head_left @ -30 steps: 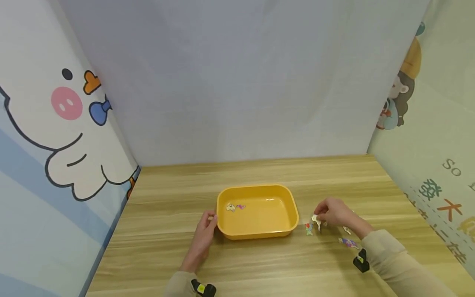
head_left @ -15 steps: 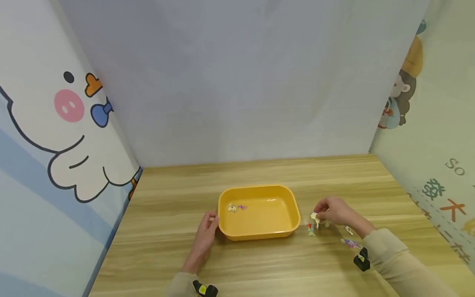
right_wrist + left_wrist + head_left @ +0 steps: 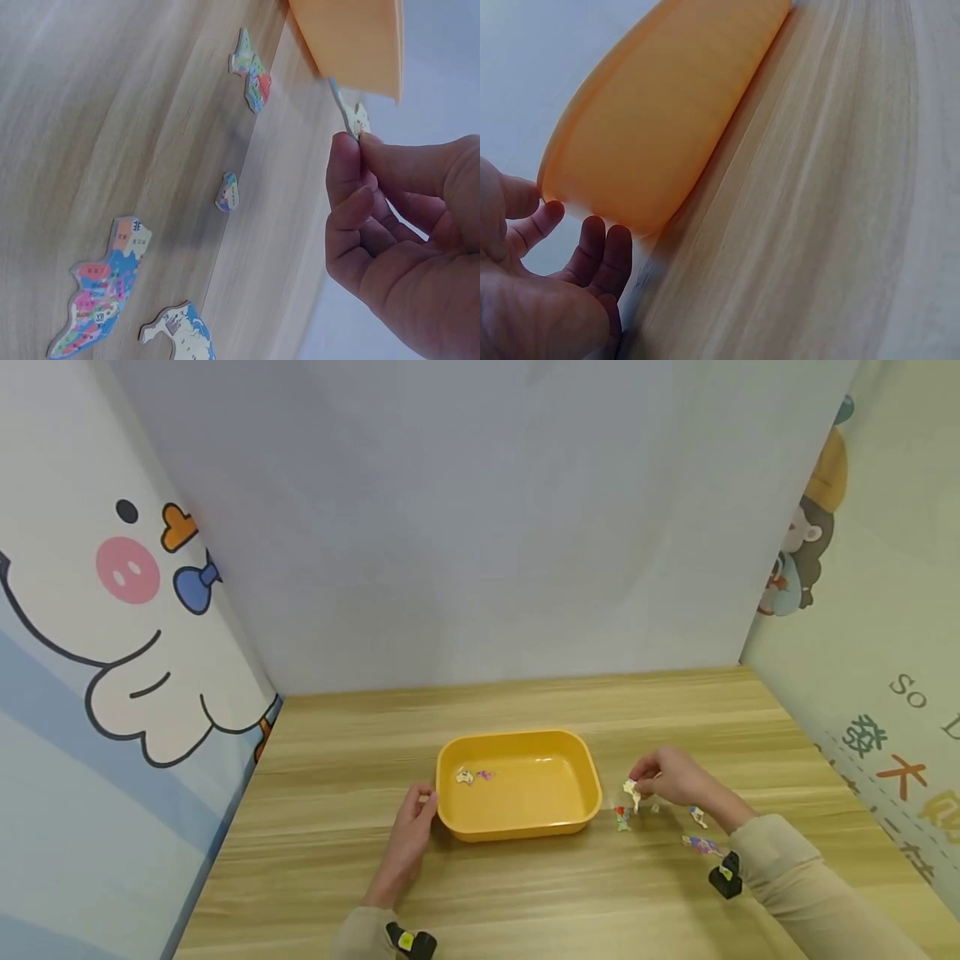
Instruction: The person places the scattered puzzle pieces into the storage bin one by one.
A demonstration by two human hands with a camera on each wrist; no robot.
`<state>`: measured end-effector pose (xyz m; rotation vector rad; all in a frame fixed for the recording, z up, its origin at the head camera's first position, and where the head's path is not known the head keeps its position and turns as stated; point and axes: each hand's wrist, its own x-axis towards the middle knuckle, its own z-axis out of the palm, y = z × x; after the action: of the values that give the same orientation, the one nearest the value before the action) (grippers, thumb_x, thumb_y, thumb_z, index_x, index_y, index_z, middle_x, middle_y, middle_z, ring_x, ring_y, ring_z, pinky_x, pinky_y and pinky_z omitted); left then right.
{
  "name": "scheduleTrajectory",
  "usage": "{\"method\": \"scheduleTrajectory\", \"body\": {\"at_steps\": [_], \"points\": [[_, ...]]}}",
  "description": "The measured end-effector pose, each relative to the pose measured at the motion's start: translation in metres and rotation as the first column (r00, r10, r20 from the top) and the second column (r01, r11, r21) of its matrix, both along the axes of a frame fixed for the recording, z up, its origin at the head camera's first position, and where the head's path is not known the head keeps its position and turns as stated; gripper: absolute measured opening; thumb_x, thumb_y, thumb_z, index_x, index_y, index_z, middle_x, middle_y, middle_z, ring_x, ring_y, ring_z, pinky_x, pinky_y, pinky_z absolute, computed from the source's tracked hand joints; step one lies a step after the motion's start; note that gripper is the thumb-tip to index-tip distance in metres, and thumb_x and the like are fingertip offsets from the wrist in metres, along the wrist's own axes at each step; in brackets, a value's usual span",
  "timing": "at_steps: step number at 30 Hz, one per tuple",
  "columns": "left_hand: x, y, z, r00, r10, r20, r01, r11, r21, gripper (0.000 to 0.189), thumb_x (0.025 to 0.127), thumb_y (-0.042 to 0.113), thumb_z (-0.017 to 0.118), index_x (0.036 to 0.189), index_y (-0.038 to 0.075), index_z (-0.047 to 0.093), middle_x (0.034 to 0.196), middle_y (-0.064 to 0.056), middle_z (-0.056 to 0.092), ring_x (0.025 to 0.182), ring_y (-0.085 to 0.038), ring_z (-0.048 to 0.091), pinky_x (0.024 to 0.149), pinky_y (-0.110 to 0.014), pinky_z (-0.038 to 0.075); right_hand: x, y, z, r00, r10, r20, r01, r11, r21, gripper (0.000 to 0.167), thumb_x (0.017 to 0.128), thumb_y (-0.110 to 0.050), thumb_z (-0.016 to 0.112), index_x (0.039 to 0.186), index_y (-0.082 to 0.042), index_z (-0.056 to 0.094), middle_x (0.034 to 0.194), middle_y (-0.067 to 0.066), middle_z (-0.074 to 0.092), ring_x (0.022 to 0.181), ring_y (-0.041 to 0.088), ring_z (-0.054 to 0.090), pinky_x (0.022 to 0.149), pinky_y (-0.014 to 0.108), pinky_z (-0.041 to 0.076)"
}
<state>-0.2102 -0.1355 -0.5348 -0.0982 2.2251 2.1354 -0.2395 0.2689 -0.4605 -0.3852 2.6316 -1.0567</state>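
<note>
A yellow plastic tray [image 3: 517, 835] stands on the wooden table, with two small puzzle pieces [image 3: 465, 776] inside near its left end. At that end my left hand [image 3: 412, 827] touches the tray's outer wall with loosely bent fingers; in the left wrist view its fingertips [image 3: 592, 225] meet the orange-looking wall. My right hand [image 3: 672, 779] pinches a pale, thin puzzle piece [image 3: 355, 116] between thumb and forefinger, raised above the table to the right of the tray. Below it lies a green-and-red puzzle piece [image 3: 623, 819].
More map-like puzzle pieces lie flat by the right forearm: a long multicoloured puzzle piece [image 3: 101, 292], a pale-and-blue puzzle piece [image 3: 184, 330] and a small puzzle piece [image 3: 228, 192]. A grey-white cloth [image 3: 510, 527] hangs behind the table [image 3: 360, 718], and printed cloths flank it.
My right hand has lifted the pinched puzzle piece slightly and shifted a little left toward the tray. The left hand stays at the tray's left end.
</note>
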Motion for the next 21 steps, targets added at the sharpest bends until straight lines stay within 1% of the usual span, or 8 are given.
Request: {"method": "scheduleTrajectory", "body": {"at_steps": [4,10,13,21], "points": [[0.0014,-0.0002,0.0009,1.0,0.005,0.0,-0.005,1.0,-0.002,0.022,0.103,0.017,0.044,0.11,-0.004,0.046,0.082,-0.008,0.048,0.077,-0.023,0.047,0.067,-0.032,0.038,-0.0017,-0.0005,0.0026,1.0,-0.002,0.009,0.002,1.0,0.01,0.009,0.084,0.004,0.065,0.092,0.009,0.066,0.079,0.007,0.065,0.07,0.023,0.064,0.065,0.034,0.051],[0.0007,-0.0008,0.0002,1.0,0.011,0.004,-0.011,1.0,0.002,0.022,0.103,0.019,0.044,0.109,-0.003,0.046,0.082,-0.009,0.048,0.076,-0.025,0.046,0.066,-0.031,0.037,-0.0065,-0.0006,0.0065,1.0,0.001,-0.008,-0.001,1.0,0.0,0.011,0.084,0.002,0.065,0.093,0.009,0.066,0.08,0.008,0.065,0.07,0.021,0.065,0.067,0.035,0.051],[-0.0008,-0.0009,-0.0005,1.0,0.009,0.008,-0.009,1.0,0.004,0.021,0.103,0.018,0.044,0.109,-0.002,0.047,0.083,-0.009,0.048,0.076,-0.024,0.046,0.065,-0.031,0.037,-0.0074,-0.0001,0.0073,1.0,0.009,-0.008,-0.009,1.0,-0.004,0.012,0.085,0.002,0.065,0.094,0.009,0.066,0.081,0.008,0.065,0.07,0.022,0.065,0.067,0.037,0.051],[-0.0021,-0.0008,-0.0024,1.0,-0.003,-0.001,0.003,1.0,0.003,0.02,0.103,0.017,0.045,0.109,-0.002,0.047,0.084,-0.009,0.048,0.076,-0.022,0.046,0.067,-0.031,0.037,-0.0079,-0.0036,0.0089,1.0,-0.013,0.008,0.013,1.0,-0.005,0.015,0.086,-0.001,0.065,0.098,0.008,0.066,0.084,0.009,0.067,0.075,0.025,0.066,0.071,0.04,0.051]]}}
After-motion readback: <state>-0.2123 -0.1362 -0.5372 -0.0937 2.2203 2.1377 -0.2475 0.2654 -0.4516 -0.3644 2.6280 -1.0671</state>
